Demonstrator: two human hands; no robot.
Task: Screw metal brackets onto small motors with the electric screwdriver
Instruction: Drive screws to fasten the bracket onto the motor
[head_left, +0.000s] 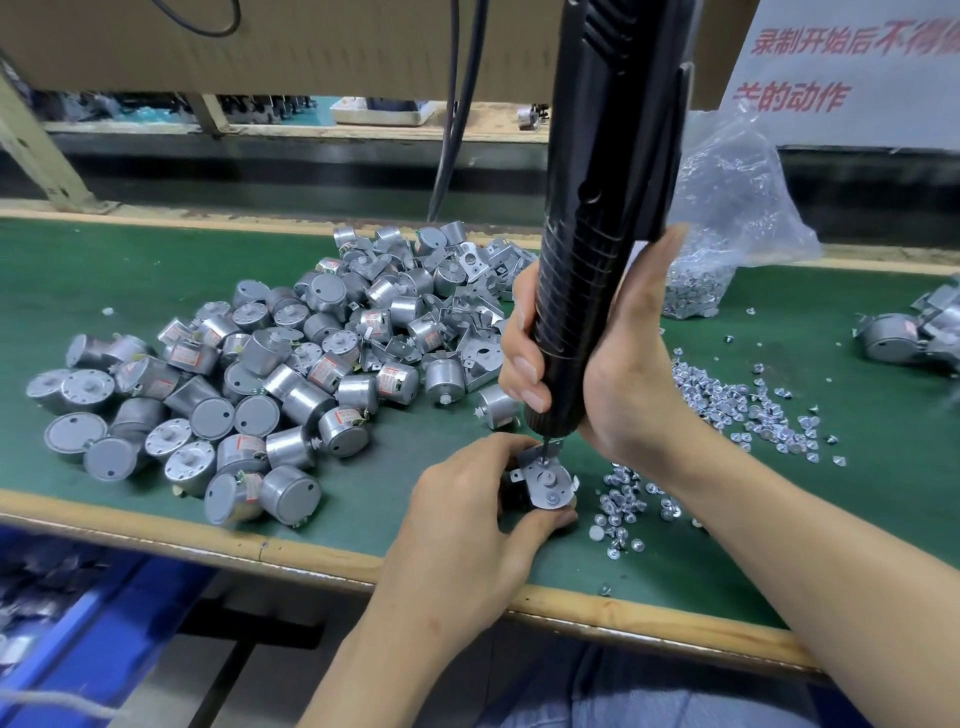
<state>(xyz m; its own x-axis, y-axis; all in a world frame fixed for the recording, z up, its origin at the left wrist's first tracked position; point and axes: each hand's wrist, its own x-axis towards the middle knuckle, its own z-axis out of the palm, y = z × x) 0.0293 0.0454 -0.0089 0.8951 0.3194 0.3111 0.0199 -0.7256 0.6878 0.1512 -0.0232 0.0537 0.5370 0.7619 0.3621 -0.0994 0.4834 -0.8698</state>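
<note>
In the head view, a black screwdriver is held nearly upright over the near edge of the green table. Its lower barrel is grasped by the right hand, fingers wrapped round the front and the thumb laid up along the right side. The bit is set down on a screw at the upper edge of a bracket.

The bracket is laid flat on a motor, of which only the hub at the bracket's centre hole is plainly seen. A second screw is seated in the lower part of the bracket. Motor and bracket are gripped by the left hand, fingers curled over the top left and the thumb pressed against the lower edge. The assembly is kept at the table's front, just left of centre.

A large pile of motors is spread across the left of the table, with loose brackets heaped at its right end, behind the hands. Loose screws are scattered to the right of the right wrist. A clear bag of screws is slumped behind them. Some assembled units are seen at the far right edge. A dark cable is hung behind the table, and a blue bin is seen below its left front.
</note>
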